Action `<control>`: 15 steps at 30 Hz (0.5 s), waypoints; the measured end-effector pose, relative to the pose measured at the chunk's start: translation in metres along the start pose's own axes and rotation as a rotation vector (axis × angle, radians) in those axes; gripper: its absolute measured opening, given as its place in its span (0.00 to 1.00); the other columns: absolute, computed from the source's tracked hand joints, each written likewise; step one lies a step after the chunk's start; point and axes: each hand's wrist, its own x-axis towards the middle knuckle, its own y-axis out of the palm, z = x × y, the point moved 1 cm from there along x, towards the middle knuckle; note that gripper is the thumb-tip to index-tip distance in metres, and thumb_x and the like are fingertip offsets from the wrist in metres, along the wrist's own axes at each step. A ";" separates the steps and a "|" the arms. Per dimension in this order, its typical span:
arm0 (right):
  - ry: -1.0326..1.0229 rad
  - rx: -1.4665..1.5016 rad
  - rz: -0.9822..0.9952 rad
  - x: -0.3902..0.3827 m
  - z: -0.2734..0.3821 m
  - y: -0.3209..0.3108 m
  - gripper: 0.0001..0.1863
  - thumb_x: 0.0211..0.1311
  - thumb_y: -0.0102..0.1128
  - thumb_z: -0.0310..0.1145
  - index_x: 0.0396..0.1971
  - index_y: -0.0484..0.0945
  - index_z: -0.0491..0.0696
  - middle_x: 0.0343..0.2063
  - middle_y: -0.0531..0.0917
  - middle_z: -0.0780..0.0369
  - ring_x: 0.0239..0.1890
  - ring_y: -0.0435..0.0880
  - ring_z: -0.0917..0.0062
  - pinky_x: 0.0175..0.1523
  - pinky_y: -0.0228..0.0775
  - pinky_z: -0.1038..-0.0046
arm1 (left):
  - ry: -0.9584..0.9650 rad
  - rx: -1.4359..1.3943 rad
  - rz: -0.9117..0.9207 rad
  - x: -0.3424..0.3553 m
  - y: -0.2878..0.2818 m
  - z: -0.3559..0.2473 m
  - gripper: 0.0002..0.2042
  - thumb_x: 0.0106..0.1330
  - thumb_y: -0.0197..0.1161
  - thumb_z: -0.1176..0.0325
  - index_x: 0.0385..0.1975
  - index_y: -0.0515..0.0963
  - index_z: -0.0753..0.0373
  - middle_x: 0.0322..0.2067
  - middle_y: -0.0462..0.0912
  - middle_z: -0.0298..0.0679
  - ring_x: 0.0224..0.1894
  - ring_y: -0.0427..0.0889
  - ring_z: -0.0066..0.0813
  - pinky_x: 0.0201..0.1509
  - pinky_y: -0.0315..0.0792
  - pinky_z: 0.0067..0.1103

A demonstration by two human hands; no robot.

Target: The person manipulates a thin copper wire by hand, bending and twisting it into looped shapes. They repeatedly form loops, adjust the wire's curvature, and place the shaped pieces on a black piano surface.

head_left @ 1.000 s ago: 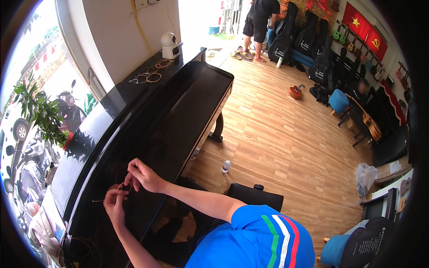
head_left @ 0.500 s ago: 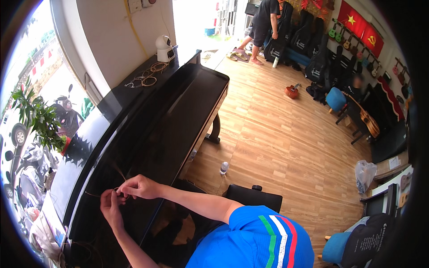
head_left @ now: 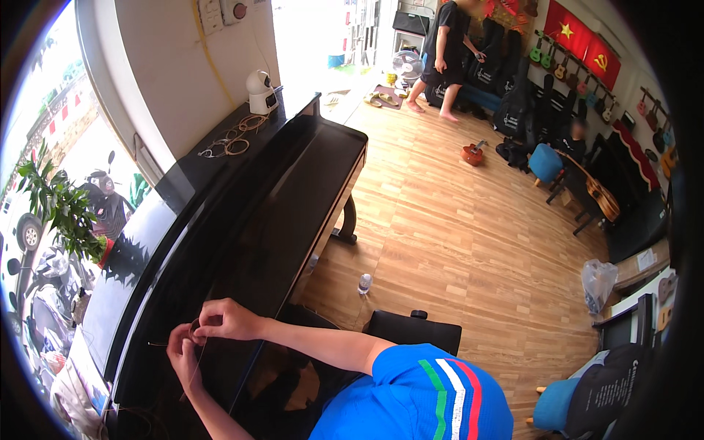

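Note:
Above the black piano (head_left: 286, 198), my hands are close together, working a thin, coiled wire-like string (head_left: 194, 327). My left hand (head_left: 183, 352) pinches the string from the left, and one fine end sticks out past its fingers. From the right, my right hand (head_left: 233, 320) comes over with fingers curled and pinched on the same small loop. A loose length of the string hangs down past my left wrist. Fingers partly hide just how the string is wound.
Coiled strings (head_left: 236, 143) and a white camera (head_left: 260, 92) sit at the piano's far end. A potted plant (head_left: 62, 205) is on the left. A bottle (head_left: 364, 283), a black stool (head_left: 414, 330) and a small guitar (head_left: 474, 153) are right of it. A person (head_left: 446, 59) stands farther back.
Both hands stay together at the string; its loop has shifted, and a length now hangs by my left wrist. The person at the back has turned and stepped. My view has tilted slightly.

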 end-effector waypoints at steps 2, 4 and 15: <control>0.070 -0.019 0.004 0.000 0.009 0.001 0.18 0.59 0.74 0.41 0.33 0.75 0.45 0.22 0.76 0.66 0.25 0.74 0.82 0.33 0.67 0.76 | 0.008 0.036 0.043 -0.003 0.002 -0.002 0.11 0.64 0.66 0.77 0.46 0.78 0.69 0.33 0.81 0.33 0.34 0.78 0.18 0.41 0.72 0.16; 0.097 -0.020 0.005 0.001 0.011 0.000 0.23 0.59 0.74 0.44 0.39 0.69 0.47 0.19 0.73 0.67 0.23 0.71 0.83 0.30 0.65 0.76 | -0.008 0.149 0.068 -0.003 0.003 -0.004 0.11 0.61 0.68 0.79 0.43 0.80 0.69 0.33 0.80 0.32 0.34 0.78 0.18 0.43 0.72 0.16; 0.152 0.096 0.051 0.001 0.010 -0.006 0.10 0.66 0.67 0.35 0.31 0.82 0.43 0.26 0.84 0.63 0.31 0.83 0.84 0.38 0.74 0.77 | 0.012 0.214 -0.131 0.001 0.003 0.005 0.03 0.64 0.66 0.80 0.36 0.81 0.68 0.34 0.78 0.33 0.26 0.75 0.15 0.29 0.67 0.12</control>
